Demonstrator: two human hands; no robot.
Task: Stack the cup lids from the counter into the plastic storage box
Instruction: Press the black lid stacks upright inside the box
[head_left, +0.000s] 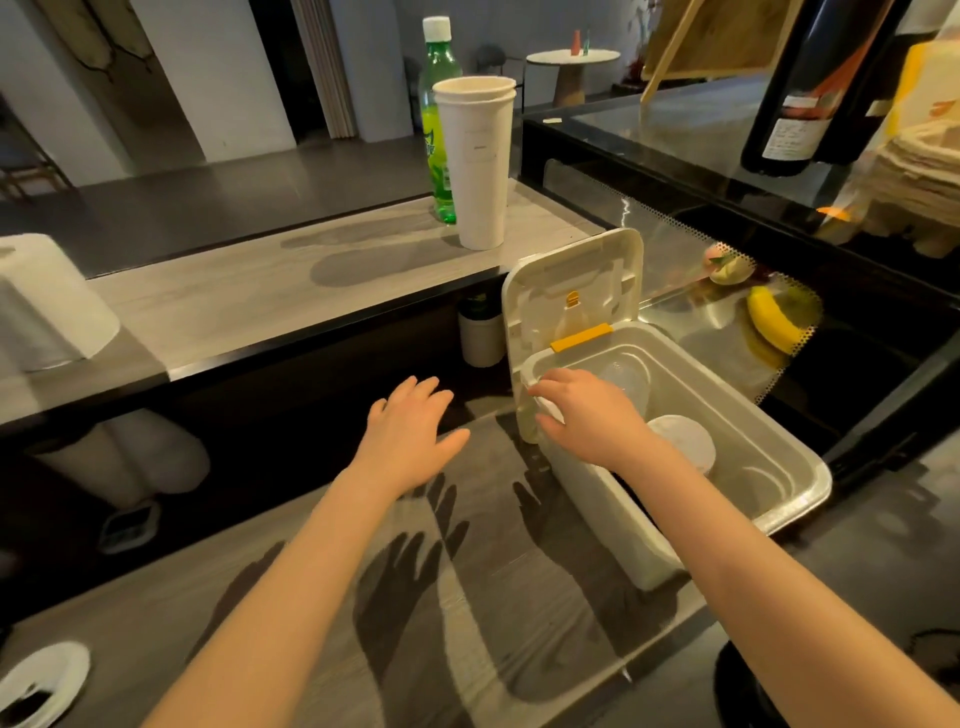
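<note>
I'm mid-placement. My right hand (587, 415) has its grip pinched on a cup lid (551, 409) at the near-left corner of the plastic storage box (779, 512), beside a white lid (681, 441) lying inside. My left hand (410, 436) hovers over the desk (519, 649), grip apart. Next, I'd lower the cup lid squarely onto the stack and release.

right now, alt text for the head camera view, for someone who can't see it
A person's right hand pinches a white lid over an open plastic box holding more lids; the left hand hovers open above the counter.
</note>
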